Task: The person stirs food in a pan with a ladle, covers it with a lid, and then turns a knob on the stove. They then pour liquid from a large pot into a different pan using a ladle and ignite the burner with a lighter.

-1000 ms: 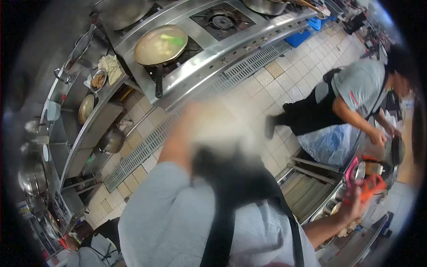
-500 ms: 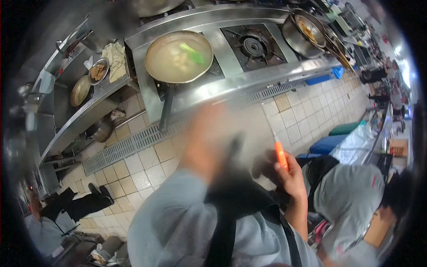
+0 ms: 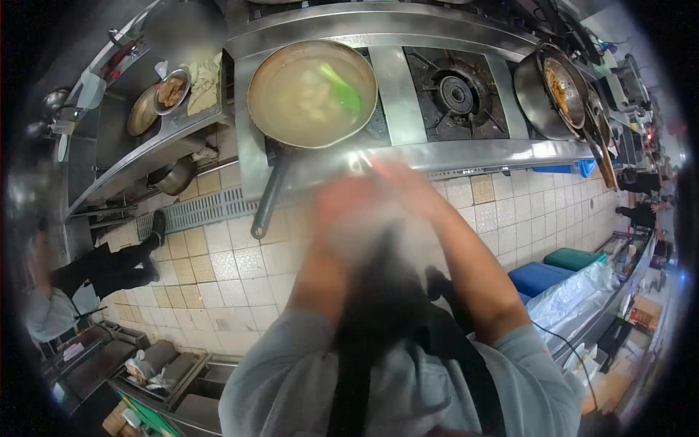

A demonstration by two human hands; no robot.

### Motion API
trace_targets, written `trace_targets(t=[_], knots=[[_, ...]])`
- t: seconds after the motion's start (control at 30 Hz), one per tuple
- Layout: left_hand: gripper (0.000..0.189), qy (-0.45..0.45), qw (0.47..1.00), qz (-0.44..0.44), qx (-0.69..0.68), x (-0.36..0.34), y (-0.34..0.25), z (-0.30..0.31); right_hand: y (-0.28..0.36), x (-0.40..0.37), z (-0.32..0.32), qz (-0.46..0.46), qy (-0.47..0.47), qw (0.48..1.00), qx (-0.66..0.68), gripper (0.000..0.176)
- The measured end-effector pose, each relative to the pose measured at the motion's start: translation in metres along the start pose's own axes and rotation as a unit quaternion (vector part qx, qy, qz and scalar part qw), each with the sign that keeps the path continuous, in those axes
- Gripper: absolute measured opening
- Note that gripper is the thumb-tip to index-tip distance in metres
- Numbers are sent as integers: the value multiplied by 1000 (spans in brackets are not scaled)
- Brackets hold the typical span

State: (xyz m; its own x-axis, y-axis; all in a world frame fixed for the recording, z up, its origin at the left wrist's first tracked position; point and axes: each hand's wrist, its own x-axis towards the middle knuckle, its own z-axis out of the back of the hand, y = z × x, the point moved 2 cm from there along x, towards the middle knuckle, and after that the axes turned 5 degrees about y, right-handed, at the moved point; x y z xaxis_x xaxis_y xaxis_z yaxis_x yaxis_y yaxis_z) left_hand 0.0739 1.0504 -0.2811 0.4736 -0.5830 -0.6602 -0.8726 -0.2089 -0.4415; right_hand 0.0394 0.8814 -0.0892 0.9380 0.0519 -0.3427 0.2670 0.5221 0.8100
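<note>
A frying pan (image 3: 273, 120) sits on the stove with cloudy liquid, pale lumps and a bright green piece of vegetable (image 3: 339, 89) in it. Its dark handle (image 3: 268, 200) sticks out over the stove's front edge toward me. Both my hands are close together in front of the stove edge, just right of the handle. Motion smears my left hand (image 3: 346, 206), and its fingers cannot be made out. My right hand (image 3: 399, 182) is blurred too, reaching across beside the left. Whether either hand holds anything does not show. A pale blurred patch hides what lies below them.
An unlit burner (image 3: 457, 96) is right of the pan; beyond it stands a steel pot (image 3: 536, 98) with a strainer and wooden-handled utensils. At left, a bowl of brown food (image 3: 172, 92) lies near a cloth (image 3: 205, 87). Another person (image 3: 102, 277) stands at far left.
My right hand, which held an orange-handled tool with a thin blade, has swung forward and left beside my left hand. That tool no longer shows. The person at lower right has left the view.
</note>
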Motion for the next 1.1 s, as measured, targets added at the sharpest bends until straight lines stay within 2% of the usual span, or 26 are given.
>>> trace_targets(t=[0.03, 0.07, 0.17, 0.23, 0.3, 0.37, 0.4, 0.43, 0.5, 0.53, 0.57, 0.63, 0.7, 0.77, 0.8, 0.83, 0.9, 0.93, 0.97, 1.03, 1.1], knots=[[27, 53, 970, -148, 184, -15, -5, -6, 4, 26, -2, -63, 13, 998, 23, 45], [26, 105, 883, -285, 359, -25, -8, -12, 7, 45, -6, -125, 26, 991, 46, 45], [23, 86, 901, -238, 353, -28, -12, -10, -3, 71, -19, -79, -30, 995, 60, 46], [23, 68, 898, -225, 371, -35, -16, -20, 7, 67, -13, -92, -10, 995, 25, 47], [23, 50, 895, -209, 392, -38, -16, -22, 17, 57, -8, -95, -29, 992, 73, 46], [22, 52, 794, -333, 506, -39, -17, -27, -1, 64, -17, -95, -40, 989, 103, 44], [22, 57, 792, -330, 511, -40, -16, -29, -9, 65, -18, -94, -50, 986, 128, 43], [22, 48, 811, -337, 476, -43, -15, -30, -19, 64, -17, -97, -56, 985, 134, 43], [22, 44, 827, -336, 449, -38, -12, -22, 10, 51, -1, -117, -15, 993, 14, 42], [24, 44, 961, -205, 181, -21, -4, 1, 6, 51, -3, -95, -27, 995, -21, 43], [26, 32, 993, -51, -105, -11, 4, 15, 4, 50, -5, -100, -32, 994, -10, 43], [27, 29, 994, -41, -97, -14, 2, 11, -1, 49, -8, -97, -9, 995, 16, 45], [28, 25, 995, -29, -89, -14, 2, 11, -6, 52, -15, -83, -24, 996, 21, 46], [27, 72, 992, -42, -97, -14, 1, 15, -12, 52, -28, -48, -48, 998, 18, 47], [30, 79, 992, -43, -87, -17, -2, 11, 6, 39, -12, -100, -35, 993, 61, 45], [30, 74, 994, -31, -77, -23, -4, 4, 12, 31, -8, -106, -39, 991, 76, 45], [33, 55, 995, -61, -49, -32, -8, -7, 12, 19, -7, -61, -62, 987, 135, 45], [36, 44, 998, -43, -27, -29, -8, -2, -4, 25, -18, -20, -76, 985, 152, 45], [36, 38, 999, -34, -19, -28, -8, 3, -22, 28, -30, -25, -78, 983, 165, 45], [36, 65, 995, -72, -2, -26, -10, 3, -46, 21, -41, 7, 5, 974, 225, 46], [35, 47, 997, -65, -2, -25, -11, 9, -62, -8, -39, 17, 20, 962, 270, 46]])
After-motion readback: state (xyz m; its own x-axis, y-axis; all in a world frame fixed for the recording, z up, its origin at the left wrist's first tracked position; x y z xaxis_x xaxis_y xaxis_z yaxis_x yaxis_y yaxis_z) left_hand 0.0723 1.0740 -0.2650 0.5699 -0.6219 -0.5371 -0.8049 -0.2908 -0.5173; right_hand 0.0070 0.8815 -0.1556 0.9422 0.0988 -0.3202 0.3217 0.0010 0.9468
